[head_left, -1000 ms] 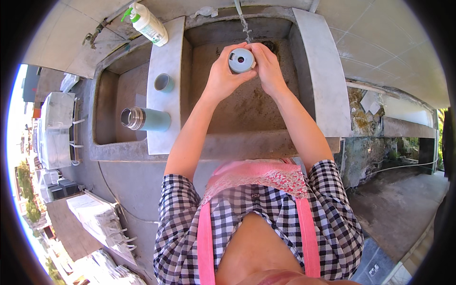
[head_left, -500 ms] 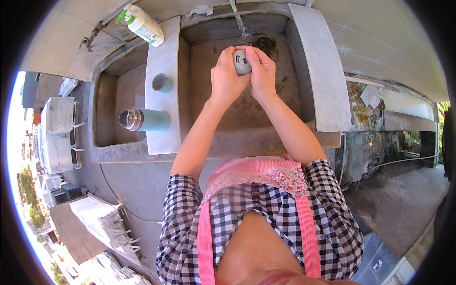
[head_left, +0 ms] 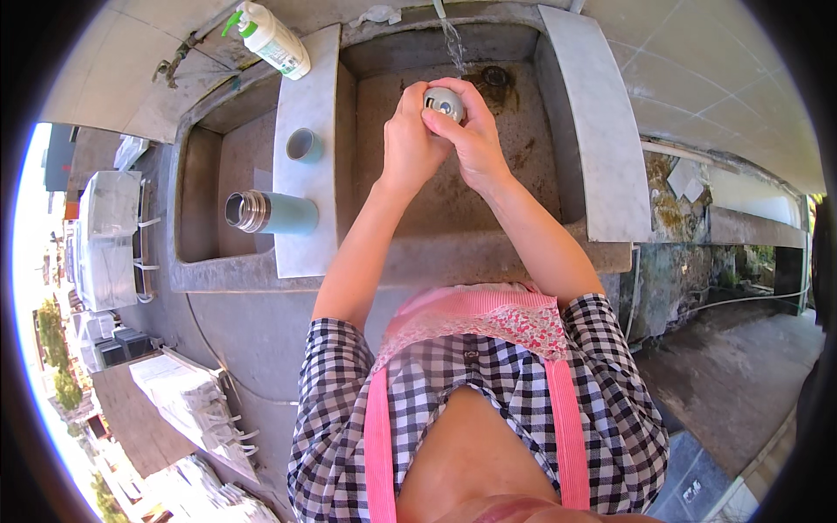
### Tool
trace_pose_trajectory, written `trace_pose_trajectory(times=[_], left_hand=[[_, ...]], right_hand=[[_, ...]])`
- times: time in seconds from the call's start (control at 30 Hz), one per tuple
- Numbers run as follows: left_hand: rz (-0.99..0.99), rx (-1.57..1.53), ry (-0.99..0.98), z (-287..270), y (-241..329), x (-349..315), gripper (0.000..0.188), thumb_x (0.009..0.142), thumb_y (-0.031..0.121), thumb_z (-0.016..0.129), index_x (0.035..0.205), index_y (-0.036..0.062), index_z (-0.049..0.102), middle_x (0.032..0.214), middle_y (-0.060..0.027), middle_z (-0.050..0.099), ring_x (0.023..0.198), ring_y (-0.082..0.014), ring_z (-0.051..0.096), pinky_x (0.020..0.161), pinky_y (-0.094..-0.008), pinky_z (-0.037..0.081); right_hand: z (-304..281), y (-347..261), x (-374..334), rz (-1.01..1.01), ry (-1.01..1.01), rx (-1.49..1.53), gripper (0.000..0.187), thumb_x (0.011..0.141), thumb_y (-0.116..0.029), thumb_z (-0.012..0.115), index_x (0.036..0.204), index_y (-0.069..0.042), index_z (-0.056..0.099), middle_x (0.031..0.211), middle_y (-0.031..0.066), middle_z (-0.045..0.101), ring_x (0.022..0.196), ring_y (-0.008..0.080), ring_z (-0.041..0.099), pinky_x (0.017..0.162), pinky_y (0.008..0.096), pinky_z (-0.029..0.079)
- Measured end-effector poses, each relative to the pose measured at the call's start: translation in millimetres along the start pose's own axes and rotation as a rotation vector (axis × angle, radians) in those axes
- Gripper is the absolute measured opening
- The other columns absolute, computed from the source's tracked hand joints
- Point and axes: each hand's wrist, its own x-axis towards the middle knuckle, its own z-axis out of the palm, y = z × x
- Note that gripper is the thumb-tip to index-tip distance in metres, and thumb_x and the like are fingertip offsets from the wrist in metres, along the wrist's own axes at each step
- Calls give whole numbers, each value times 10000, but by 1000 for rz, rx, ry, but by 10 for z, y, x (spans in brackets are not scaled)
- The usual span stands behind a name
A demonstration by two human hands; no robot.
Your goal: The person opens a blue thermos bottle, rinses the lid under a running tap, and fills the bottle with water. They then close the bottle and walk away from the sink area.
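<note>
Both of my hands hold a round grey thermos stopper [head_left: 445,105] over the right basin [head_left: 418,185]. My left hand [head_left: 410,144] wraps its left side. My right hand [head_left: 475,144] grips the other side, its thumb lying across the front face, where a slot and a round hole show. Behind my fingers, water [head_left: 454,48] runs from a spout into the basin without visibly touching the stopper. Left of my arms, an open light-blue thermos flask [head_left: 288,214] lies on its side on a white slab, its steel mouth facing left. A small blue cup [head_left: 304,146] stands behind it.
A white pump bottle [head_left: 275,44] with a green top stands at the back of the white slab [head_left: 301,259]. The left basin [head_left: 244,166] lies beyond that slab. Another white slab [head_left: 602,131] borders the right basin. A dark drain [head_left: 495,77] sits near its back.
My right thumb has moved across the stopper's face, and the stopper has turned and tilted in my hands. The whole view has shifted slightly to the right.
</note>
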Motion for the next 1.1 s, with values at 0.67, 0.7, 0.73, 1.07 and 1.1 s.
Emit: trace_pose_trajectory(times=[0.67, 0.7, 0.73, 1.07, 1.1], left_hand=[[-309, 38, -392, 135, -418, 339, 484, 657, 153, 731, 1074, -28, 565, 936, -208, 661, 886, -319, 658, 739, -376, 507], [-331, 55, -417, 194, -436, 379, 485, 658, 159, 728, 1074, -31, 564, 944, -212, 659, 892, -318, 656, 744, -378, 505], [-349, 74, -440, 267, -459, 425, 487, 660, 164, 725, 1074, -34, 564, 952, -216, 657, 898, -318, 655, 749, -381, 503], [-324, -550, -157, 1203, -960, 821, 447, 958, 143, 461, 1378, 37, 352, 905, -88, 580, 652, -152, 559, 615, -287, 489], [-410, -609, -154, 1269, -1020, 870, 419, 961, 153, 448, 1360, 50, 374, 919, -88, 578, 654, -151, 557, 602, -282, 483]], right_hand=[[-629, 453, 433, -184, -215, -875, 440, 878, -331, 563, 1242, -87, 518, 1050, 148, 557, 881, 263, 596, 803, 321, 468], [-651, 478, 498, -141, -218, -795, 416, 882, -324, 557, 1222, -85, 536, 1038, 145, 567, 882, 262, 594, 806, 320, 467], [-669, 505, 561, -103, -219, -714, 393, 885, -317, 552, 1201, -84, 553, 1025, 142, 578, 882, 261, 591, 809, 319, 466], [-1064, 663, 1471, 460, 141, 169, 290, 945, -255, 410, 1007, -65, 621, 801, 67, 608, 591, 143, 545, 423, 290, 387], [-1114, 722, 1555, 511, 184, 168, 274, 943, -233, 419, 1028, -68, 620, 809, 60, 599, 596, 139, 543, 406, 295, 369]])
